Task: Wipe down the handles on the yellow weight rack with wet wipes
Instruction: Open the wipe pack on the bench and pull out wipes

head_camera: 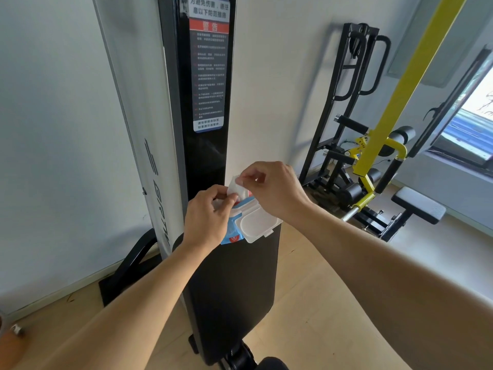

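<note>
head view: wet wipe point(236, 188) between both hands

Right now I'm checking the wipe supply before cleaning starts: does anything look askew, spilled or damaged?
Nothing looks spilled or damaged. The blue wet-wipe pack rests on the end of the black padded bench, white flip lid open, while both hands, left and right, pull out a white wipe.

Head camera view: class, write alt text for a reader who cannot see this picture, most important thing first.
Two bare hands pull a white wet wipe from an open blue pack of wipes resting on a black padded bench; the left hand steadies the pack while the right hand pinches the wipe. A yellow weight rack stands behind to the right, untouched.
</note>
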Tool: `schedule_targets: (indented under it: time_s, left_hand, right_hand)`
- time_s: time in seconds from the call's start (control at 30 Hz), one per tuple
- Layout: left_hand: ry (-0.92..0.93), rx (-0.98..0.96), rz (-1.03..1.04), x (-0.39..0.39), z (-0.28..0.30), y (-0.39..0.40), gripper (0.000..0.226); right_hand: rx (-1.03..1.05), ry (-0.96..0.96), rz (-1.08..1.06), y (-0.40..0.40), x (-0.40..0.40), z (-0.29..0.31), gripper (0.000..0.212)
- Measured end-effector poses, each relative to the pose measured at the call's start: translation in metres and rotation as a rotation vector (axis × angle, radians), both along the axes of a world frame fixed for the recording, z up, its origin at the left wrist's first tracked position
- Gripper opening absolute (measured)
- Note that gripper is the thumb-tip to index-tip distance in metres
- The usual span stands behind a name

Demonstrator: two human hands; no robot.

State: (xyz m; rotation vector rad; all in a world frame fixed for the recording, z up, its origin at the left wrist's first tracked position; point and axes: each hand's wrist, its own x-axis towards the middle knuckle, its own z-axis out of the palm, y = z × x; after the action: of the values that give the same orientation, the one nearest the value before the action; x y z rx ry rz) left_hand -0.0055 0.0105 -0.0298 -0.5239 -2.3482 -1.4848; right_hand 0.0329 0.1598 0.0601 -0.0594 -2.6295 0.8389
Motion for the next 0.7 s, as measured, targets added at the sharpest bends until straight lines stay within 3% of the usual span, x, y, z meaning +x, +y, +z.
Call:
schedule_targets:
  time_s: [0.17,0.33,0.57,0.7]
  left_hand:
    - [0.004,-0.065,-0.010,-0.002,-0.002,0.001,0.050]
    - [0.038,-0.075,-0.026,-0.002,-0.005,0.001,0.038]
    - [0.132,-0.164,-0.010,-0.002,-0.006,0.005,0.044]
    - [0.140,-0.226,0.006,-0.005,-0.008,0.006,0.033]
  right_hand:
    - [-0.240,0.062,-0.075,0.002,-0.003,0.007,0.015]
    - [-0.269,0.105,-0.072,0.002,-0.002,0.014,0.014]
    - [-0.310,0.180,-0.055,-0.005,-0.001,0.029,0.012]
    - [-0.320,0.113,0.006,-0.011,-0.004,0.040,0.006]
